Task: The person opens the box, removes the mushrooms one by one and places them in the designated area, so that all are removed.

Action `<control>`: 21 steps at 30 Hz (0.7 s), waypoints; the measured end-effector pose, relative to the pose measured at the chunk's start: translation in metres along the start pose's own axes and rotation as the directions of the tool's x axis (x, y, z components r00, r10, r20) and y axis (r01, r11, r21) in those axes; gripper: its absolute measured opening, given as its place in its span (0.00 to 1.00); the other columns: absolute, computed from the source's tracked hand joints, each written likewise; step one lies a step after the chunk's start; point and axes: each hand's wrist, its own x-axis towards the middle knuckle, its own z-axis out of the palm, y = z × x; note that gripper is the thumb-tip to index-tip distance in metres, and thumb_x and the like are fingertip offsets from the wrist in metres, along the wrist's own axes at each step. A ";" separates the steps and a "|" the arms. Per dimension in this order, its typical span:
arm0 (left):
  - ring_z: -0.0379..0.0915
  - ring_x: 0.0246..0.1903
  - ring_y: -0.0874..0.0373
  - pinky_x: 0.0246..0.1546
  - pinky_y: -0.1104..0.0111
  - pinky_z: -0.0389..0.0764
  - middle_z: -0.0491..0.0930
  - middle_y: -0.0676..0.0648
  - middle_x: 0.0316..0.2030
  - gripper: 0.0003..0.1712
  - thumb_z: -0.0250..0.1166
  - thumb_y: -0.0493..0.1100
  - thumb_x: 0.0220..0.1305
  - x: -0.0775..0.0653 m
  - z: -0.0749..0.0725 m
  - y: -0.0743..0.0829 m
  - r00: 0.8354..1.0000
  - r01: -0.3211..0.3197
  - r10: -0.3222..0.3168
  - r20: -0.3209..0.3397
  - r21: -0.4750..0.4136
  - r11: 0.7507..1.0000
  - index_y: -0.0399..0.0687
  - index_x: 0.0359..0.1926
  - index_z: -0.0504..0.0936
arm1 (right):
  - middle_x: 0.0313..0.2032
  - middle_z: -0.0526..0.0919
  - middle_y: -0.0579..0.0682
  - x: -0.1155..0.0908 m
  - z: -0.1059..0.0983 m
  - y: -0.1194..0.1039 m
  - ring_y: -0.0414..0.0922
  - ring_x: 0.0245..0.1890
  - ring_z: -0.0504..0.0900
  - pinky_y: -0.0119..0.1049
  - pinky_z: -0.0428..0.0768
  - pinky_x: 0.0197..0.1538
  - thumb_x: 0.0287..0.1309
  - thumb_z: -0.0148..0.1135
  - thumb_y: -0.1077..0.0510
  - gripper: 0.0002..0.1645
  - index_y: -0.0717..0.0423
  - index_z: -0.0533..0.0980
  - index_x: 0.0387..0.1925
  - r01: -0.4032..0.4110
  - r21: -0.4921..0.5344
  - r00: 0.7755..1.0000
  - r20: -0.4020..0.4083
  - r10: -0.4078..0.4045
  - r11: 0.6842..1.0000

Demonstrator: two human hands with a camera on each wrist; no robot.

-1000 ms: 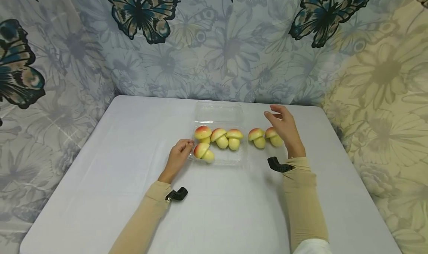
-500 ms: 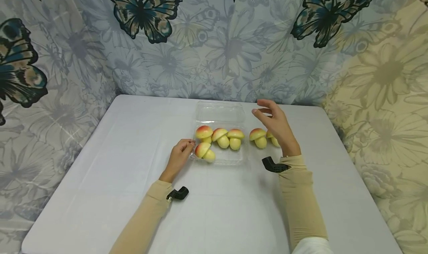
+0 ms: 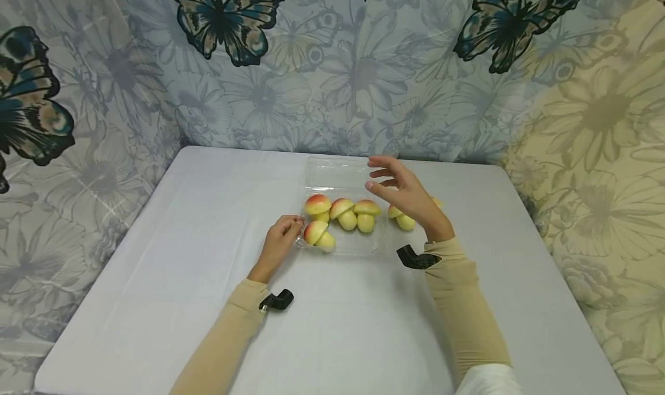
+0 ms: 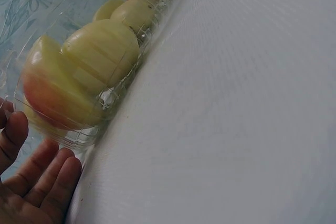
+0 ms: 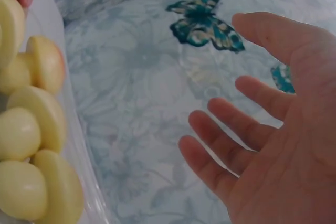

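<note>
A clear plastic clamshell container (image 3: 358, 248) lies with its lid (image 3: 335, 172) folded back. Inside it sit several toy mushrooms (image 3: 366, 216) with yellow stems and red-yellow caps. My left hand (image 3: 279, 245) pinches the container's left edge, beside the front-left mushroom (image 4: 60, 90). In the left wrist view its fingers lie right at the container's corner. My right hand (image 3: 407, 196) hovers at the container's right side, fingers spread apart and nothing in them, as the right wrist view shows. Two more mushrooms (image 3: 405, 221) lie right of the container, partly hidden behind that hand.
A white table (image 3: 337, 325) carries everything. Behind it and along both sides hang cloths (image 3: 358, 89) printed with flowers and butterflies. Each wrist wears a black camera mount (image 3: 417, 259).
My right hand has moved left, from over the loose mushrooms towards the container's lid, with its fingers spread. The left hand stays at the container's edge.
</note>
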 end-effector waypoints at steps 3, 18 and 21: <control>0.76 0.58 0.48 0.56 0.70 0.74 0.81 0.38 0.53 0.20 0.57 0.40 0.75 0.000 0.000 0.000 1.000 -0.008 0.008 -0.004 -0.002 1.000 0.31 0.25 0.74 | 0.69 0.69 0.55 0.002 0.008 -0.002 0.56 0.64 0.73 0.52 0.70 0.67 0.68 0.63 0.58 0.34 0.51 0.64 0.72 0.023 0.010 0.999 0.031 -0.023 1.000; 0.77 0.60 0.46 0.62 0.57 0.76 0.81 0.38 0.54 0.19 0.57 0.40 0.75 0.001 -0.001 -0.001 1.000 -0.021 0.021 0.005 0.018 1.000 0.36 0.24 0.75 | 0.68 0.70 0.49 0.005 0.046 0.004 0.52 0.66 0.73 0.53 0.73 0.66 0.67 0.64 0.52 0.31 0.44 0.68 0.69 -0.022 0.007 0.987 0.160 0.021 1.000; 0.77 0.60 0.45 0.62 0.57 0.77 0.81 0.38 0.54 0.19 0.57 0.40 0.75 0.001 -0.001 -0.002 1.000 -0.021 0.021 0.003 0.020 1.000 0.36 0.24 0.75 | 0.67 0.72 0.49 0.006 0.053 0.007 0.53 0.66 0.73 0.53 0.73 0.65 0.68 0.65 0.53 0.30 0.44 0.70 0.68 -0.013 0.010 0.984 0.180 0.011 1.000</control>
